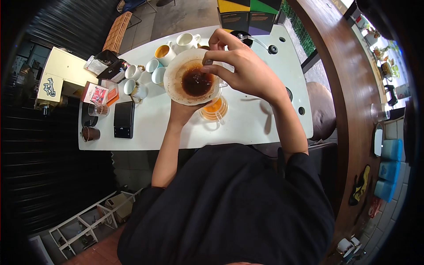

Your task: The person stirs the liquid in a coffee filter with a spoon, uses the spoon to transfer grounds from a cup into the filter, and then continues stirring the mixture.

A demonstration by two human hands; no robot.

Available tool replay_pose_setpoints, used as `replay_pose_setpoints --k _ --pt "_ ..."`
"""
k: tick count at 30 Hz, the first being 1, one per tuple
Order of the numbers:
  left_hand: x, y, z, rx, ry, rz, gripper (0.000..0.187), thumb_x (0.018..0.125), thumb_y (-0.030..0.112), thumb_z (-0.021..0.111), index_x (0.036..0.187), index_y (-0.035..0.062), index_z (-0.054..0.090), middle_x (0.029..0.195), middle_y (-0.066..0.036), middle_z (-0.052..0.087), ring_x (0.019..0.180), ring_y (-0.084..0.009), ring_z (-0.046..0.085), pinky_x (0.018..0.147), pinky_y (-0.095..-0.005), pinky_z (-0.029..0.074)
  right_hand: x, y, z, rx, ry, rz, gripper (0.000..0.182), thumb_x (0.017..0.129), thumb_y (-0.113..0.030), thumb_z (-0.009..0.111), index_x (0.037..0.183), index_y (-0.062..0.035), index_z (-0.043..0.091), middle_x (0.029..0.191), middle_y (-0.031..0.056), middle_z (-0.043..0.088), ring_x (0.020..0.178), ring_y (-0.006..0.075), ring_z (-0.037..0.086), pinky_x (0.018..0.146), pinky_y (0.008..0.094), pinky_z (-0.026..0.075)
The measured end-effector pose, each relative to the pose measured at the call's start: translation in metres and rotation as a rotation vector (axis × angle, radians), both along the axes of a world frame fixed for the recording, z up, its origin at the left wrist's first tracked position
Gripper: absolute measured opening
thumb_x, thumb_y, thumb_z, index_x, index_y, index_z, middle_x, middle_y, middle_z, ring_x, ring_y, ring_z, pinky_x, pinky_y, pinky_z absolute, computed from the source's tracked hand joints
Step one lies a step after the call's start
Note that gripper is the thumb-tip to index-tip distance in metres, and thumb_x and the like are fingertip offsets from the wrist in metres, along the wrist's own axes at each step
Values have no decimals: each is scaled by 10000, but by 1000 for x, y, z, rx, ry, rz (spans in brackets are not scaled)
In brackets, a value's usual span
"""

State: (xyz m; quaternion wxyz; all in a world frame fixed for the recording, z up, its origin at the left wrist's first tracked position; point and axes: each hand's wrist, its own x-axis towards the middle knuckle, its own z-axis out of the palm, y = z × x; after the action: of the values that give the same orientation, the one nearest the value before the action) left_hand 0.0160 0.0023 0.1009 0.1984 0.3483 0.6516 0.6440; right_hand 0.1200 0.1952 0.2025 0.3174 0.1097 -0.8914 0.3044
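Observation:
A paper coffee filter with dark wet coffee grounds in it sits in a coffee dripper, raised above the table. My left hand is wrapped round the dripper from below; its fingers are mostly hidden. My right hand is closed at the filter's far right side, thumb and index finger pinching the paper rim. Below them a glass coffee server with an orange-looking bottom stands on the white table, partly covered by the dripper.
Several mugs and cups stand at the back left, among them a mug with orange inside. A black scale lies left, near a brown-filled cup. A hand grinder and dark boxes are at the back. A wooden counter runs right.

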Motion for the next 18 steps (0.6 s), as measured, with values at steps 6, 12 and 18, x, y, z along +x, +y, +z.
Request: replay_pose_setpoints --k 6,12,18 --pt "-3 1 1 32 0 -10 801 660 86 943 1342 41 526 1298 -86 623 1181 -207 619 1029 -350 524 -2 -2 6 -57 -4 2 161 881 -176 738 945 -31 709 983 102 499 897 262 566 827 375 497" --pt "-5 -1 3 11 31 -2 803 661 75 940 1348 36 524 1300 -87 623 1184 -208 618 1035 -353 520 -6 -4 3 -40 26 43 172 868 -182 748 952 -34 720 978 103 505 910 268 571 846 373 492" --pt "-8 -2 1 42 -8 -13 782 662 69 939 1333 32 540 1291 -84 627 1172 -204 623 1025 -349 524 -3 -3 10 21 -32 15 219 876 -169 689 1031 -26 746 1018 145 568 961 303 600 873 414 495"
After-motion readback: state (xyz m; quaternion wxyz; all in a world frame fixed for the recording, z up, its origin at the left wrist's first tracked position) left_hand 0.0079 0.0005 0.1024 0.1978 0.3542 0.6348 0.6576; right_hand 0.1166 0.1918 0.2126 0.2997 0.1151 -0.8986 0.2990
